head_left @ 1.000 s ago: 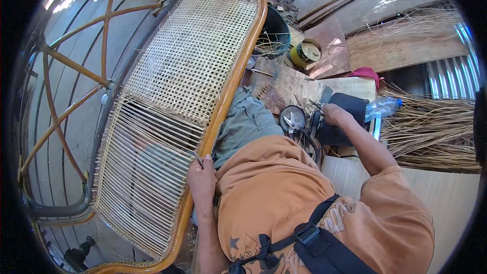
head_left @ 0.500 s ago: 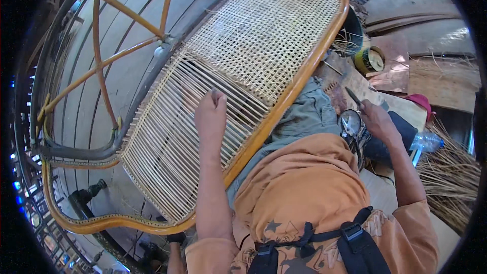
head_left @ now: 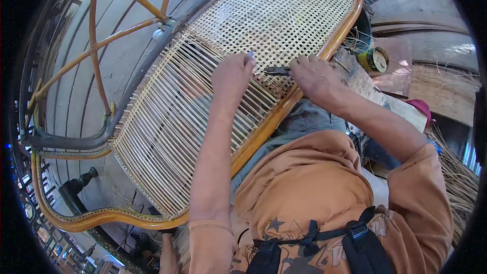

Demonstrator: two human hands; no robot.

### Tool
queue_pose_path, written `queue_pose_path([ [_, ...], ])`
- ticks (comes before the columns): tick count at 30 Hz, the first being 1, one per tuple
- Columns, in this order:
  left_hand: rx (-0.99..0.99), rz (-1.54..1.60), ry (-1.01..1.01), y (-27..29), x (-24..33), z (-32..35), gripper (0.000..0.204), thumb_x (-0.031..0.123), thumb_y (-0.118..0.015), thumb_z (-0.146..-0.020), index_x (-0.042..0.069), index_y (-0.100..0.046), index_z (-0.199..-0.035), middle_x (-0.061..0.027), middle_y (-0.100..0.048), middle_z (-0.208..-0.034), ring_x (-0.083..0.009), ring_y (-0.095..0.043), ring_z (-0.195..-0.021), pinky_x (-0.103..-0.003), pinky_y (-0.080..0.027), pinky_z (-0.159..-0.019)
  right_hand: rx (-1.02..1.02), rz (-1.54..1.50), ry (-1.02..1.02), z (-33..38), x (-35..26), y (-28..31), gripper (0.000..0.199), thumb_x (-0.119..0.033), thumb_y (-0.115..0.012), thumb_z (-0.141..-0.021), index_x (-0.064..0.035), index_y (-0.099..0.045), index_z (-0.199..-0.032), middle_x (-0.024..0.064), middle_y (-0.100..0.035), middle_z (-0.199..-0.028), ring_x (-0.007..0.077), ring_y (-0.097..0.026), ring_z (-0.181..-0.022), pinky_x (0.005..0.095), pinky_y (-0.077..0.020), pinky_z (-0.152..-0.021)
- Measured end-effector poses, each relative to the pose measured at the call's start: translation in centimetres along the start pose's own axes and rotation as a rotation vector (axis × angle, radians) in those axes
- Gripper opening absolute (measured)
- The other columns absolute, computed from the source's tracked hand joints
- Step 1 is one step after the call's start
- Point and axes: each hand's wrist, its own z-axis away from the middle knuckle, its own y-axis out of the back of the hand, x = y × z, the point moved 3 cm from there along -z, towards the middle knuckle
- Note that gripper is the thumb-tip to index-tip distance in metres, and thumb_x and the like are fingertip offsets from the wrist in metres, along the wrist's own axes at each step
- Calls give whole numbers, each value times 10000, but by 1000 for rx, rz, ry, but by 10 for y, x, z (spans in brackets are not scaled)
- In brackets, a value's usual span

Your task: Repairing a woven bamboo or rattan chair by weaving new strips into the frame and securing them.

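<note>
A cane panel [head_left: 284, 15] stretches across a curved rattan frame [head_left: 258, 144] in front of me. Its far part is woven into an open mesh; the near part has only parallel strands [head_left: 162, 116]. My left hand [head_left: 233, 73] is closed in a pinch over the border between the two parts. A small pale bit shows at its fingertips, too small to name. Closed around dark pliers [head_left: 278, 71], my right hand [head_left: 314, 77] is over the mesh by the frame's right rail. The pliers' jaws point left, toward my left hand.
A rattan lattice [head_left: 94, 50] rises at the left over a slatted wooden floor [head_left: 137, 50]. A tin can [head_left: 374, 61], wooden boards [head_left: 441, 91] and a bundle of cane strips [head_left: 451, 182] lie to the right. Part of another person's arm [head_left: 168, 253] shows at the lower edge.
My right hand has come from beside my right leg to the panel, bringing the tool it held. My left hand has moved slightly right and farther away, staying closed.
</note>
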Motion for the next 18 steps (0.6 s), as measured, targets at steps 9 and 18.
queue_pose_path([
  [9, -243, -103, 43, -4, -22, -35, 258, 341, -582, -819, 96, -652, -860, -147, -640, -815, -326, -610, -782, -436, -465, -697, -29, 111, -11, -30, -14, -16, 269, -104, -549, -784, -9, -560, -1036, 129, -571, -1016, 284, -532, -982, 386, -480, -780],
  [18, -254, -73, 47, -19, -37, -43, 320, 349, -622, -792, 49, -665, -894, -180, -646, -812, -327, -621, -778, -406, -474, -711, 141, 256, 105, -45, -18, -35, 251, -150, -523, -804, -15, -546, -1014, 116, -553, -973, 263, -524, -961, 373, -467, -758],
])
